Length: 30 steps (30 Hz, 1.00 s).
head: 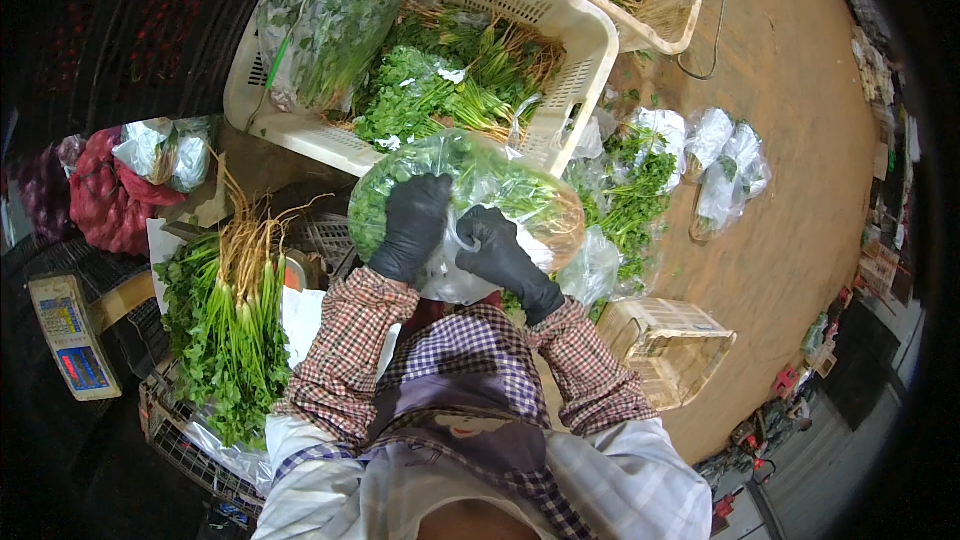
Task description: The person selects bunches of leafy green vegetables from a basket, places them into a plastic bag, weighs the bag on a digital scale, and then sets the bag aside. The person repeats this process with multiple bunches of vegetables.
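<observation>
A clear plastic bag of leafy green herbs with pale roots [525,187] lies across the near edge of the large crate, in front of my body. My left hand [416,221], in a black glove, is closed on the bag's plastic at its left part. Beside it, my right hand [491,244], gloved too, pinches a twisted strand of the bag's plastic. The bag's loose end hangs below both hands. Within the white plastic crate [300,136] are a large filled bag of herbs [330,30] and loose rooted bunches [465,82].
Rooted herbs [232,315] lie at left beside a scale's display [75,337]. Red mesh sacks [105,195] stand behind. On the floor at right are loose greens [637,202], wrapped bunches [727,165] and a small crate [667,352]. Another crate [686,7] sits at the top.
</observation>
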Motion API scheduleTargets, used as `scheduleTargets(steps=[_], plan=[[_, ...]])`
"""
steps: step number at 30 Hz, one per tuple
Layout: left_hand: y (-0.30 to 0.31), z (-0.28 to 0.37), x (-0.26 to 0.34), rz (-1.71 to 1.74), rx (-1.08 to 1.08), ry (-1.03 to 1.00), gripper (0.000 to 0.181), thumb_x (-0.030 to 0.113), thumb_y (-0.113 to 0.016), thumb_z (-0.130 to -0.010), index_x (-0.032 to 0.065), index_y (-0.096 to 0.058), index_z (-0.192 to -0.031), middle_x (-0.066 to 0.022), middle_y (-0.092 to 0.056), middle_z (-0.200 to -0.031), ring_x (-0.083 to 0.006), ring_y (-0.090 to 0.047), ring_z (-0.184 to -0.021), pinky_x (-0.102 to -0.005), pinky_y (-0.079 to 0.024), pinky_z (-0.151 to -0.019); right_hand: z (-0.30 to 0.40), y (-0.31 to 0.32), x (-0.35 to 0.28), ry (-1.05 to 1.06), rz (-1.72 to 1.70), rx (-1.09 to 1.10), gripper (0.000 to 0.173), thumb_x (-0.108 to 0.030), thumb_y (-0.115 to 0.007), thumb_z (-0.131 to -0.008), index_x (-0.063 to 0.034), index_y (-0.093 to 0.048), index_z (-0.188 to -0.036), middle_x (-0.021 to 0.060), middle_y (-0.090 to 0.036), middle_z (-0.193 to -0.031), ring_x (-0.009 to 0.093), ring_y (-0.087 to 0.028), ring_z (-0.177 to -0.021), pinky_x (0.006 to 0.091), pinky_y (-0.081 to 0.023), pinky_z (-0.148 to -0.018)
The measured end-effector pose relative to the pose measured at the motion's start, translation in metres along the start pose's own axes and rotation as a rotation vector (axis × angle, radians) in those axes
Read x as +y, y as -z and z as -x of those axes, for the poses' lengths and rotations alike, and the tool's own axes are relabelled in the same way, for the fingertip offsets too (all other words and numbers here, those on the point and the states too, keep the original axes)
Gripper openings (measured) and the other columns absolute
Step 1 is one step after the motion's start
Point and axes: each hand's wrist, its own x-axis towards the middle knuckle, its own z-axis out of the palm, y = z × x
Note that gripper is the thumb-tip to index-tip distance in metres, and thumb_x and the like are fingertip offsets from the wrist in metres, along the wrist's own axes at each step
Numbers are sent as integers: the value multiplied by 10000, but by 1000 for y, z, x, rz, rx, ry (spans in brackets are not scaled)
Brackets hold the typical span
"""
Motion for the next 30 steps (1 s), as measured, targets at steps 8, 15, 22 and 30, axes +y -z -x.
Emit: scheduleTargets(steps=[8,15,22,30], plan=[[54,-6,-63,1553,-28,1025,199,-8,-443,-666,-40,-492,-857,-121,-544,-756,-166,-547,-647,-266,-475,-546,22,41,6,66,-1545,195,275,-110,-519,-725,27,-496,-961,73,-516,-926,157,-473,-850,261,-350,-802],[72,12,-9,439,-320,492,441,222,-681,-615,-20,-488,-929,-148,-538,-876,-231,-528,-804,-302,-430,-722,-8,65,-26,211,-1176,243,191,-11,-480,-737,34,-533,-915,101,-525,-942,166,-500,-870,259,-389,-784],[41,7,1,385,-80,115,348,74,-638,-603,3,-518,-922,-142,-534,-893,-240,-528,-813,-311,-422,-717,-12,70,-53,460,-881,170,226,14,-506,-668,16,-547,-890,92,-508,-1017,206,-463,-963,299,-335,-860],[38,2,-10,614,-24,282,383,28,-601,-603,48,-511,-975,-137,-547,-867,-264,-545,-784,-311,-434,-694,-9,37,35,229,135,520,312,-65,-554,-616,-69,-551,-928,94,-541,-907,209,-496,-886,327,-332,-843]])
